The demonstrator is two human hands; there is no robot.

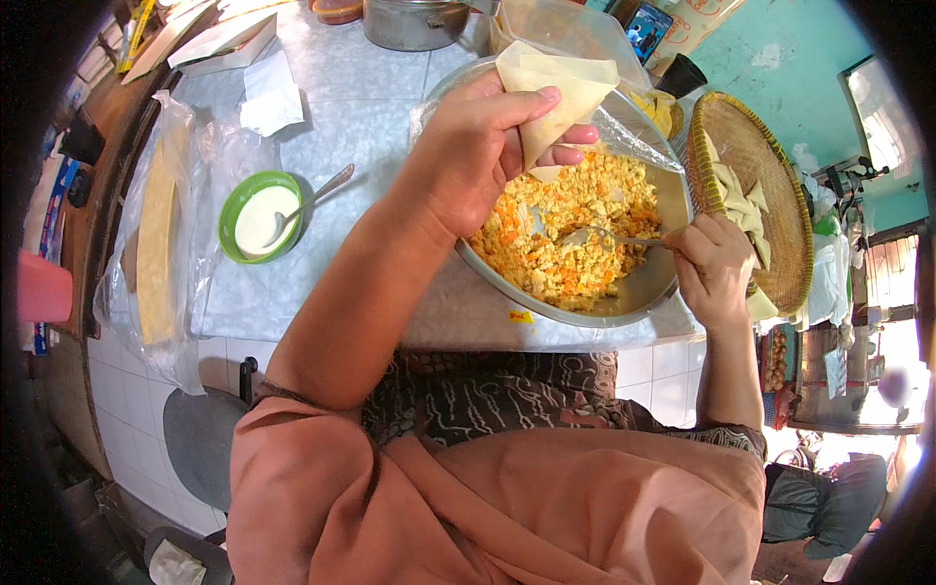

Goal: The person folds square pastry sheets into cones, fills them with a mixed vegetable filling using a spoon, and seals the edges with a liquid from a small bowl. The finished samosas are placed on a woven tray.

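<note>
In my left hand point(475, 146) is a pastry wrapper point(559, 80) folded into a cone, raised over the far part of a large metal bowl point(504, 290). My thumb presses on its near side. A crumbly yellow filling with orange bits point(563, 270) lies in the bowl. My right hand point(709, 263) grips the handle of a metal spoon point(629, 240), whose tip rests in that filling. Clear plastic point(636, 139) lies across the bowl's far side. Right of the bowl, a round woven bamboo tray point(779, 197) bears several folded pastries point(738, 201).
A green bowl point(228, 205) of white liquid with a spoon point(322, 191) stands at left. Beyond it lies a stack of wrappers point(157, 248) in a plastic bag. A metal pot point(417, 25), a plastic container point(563, 29), a black cup point(681, 75) and a phone point(647, 33) are at the back.
</note>
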